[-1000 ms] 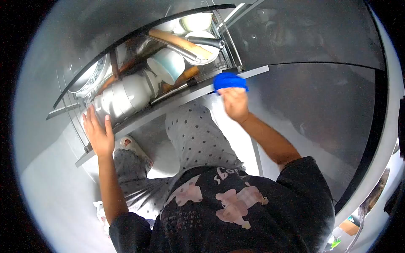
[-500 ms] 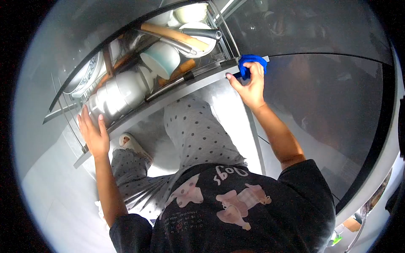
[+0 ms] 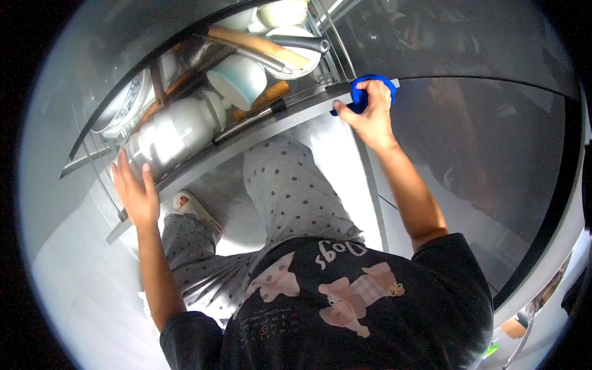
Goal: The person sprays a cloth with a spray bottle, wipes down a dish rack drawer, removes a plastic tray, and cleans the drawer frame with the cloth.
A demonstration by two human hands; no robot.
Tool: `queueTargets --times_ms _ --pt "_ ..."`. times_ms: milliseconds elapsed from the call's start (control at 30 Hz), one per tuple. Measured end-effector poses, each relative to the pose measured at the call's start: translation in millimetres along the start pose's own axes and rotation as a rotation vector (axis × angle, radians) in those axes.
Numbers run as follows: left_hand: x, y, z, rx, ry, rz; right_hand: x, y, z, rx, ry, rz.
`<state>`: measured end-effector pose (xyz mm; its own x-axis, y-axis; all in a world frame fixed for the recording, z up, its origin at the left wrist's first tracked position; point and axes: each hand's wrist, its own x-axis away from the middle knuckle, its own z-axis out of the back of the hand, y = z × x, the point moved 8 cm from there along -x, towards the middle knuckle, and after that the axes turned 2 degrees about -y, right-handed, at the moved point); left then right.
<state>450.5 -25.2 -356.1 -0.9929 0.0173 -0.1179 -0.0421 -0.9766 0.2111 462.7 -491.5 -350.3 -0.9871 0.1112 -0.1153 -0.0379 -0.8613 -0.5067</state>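
My right hand (image 3: pixel 372 117) grips a bunched blue cloth (image 3: pixel 385 82), which lies against the right end of the drawer front (image 3: pixel 296 117). My left hand (image 3: pixel 136 192) rests at the left part of that front with its fingers apart, beside a stack of white bowls (image 3: pixel 169 139). Inside the pulled-out drawer are a pale blue and white bowl (image 3: pixel 237 82), a wooden rolling pin or stick (image 3: pixel 259 46), a black-handled utensil (image 3: pixel 299 43) and a white plate (image 3: pixel 302 68).
Patterned dishes (image 3: pixel 132 98) stand at the drawer's left side. Dark glossy cabinet fronts (image 3: pixel 468 148) are on the right. My legs (image 3: pixel 290 191) and a slippered foot (image 3: pixel 196 213) are below the drawer. A dark curved edge (image 3: pixel 166 55) runs over its far side.
My right hand has moved right with the blue cloth, from beside the drawer front onto its right end. My left hand has stayed at the left part, shifting only slightly.
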Motion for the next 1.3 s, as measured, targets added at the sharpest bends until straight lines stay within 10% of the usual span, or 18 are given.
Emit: queueTargets --times_ms 1300 --pt "0 -1 -3 0.017 -0.095 0.011 -7 24 29 0.090 0.442 -0.161"
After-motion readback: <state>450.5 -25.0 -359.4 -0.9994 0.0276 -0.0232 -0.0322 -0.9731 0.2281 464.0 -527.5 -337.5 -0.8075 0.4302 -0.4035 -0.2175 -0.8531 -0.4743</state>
